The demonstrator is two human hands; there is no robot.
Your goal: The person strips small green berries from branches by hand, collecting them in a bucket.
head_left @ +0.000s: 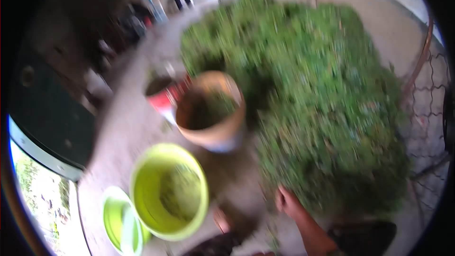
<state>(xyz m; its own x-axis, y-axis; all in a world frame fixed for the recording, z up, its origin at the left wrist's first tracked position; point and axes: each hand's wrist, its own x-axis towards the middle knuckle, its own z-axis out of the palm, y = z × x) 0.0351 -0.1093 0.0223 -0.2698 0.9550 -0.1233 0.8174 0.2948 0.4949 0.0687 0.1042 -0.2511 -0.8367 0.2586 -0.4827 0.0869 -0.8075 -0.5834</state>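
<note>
At five o'clock, the right hand (286, 201) is partly curled beside the leafy greens (327, 90) heaped toward two o'clock; blur hides any grip. The left hand is out of view. Seven o'clock: lime-green basin (136, 192).

Green plants (327, 90) heap beside an orange bucket (211, 135).
</note>
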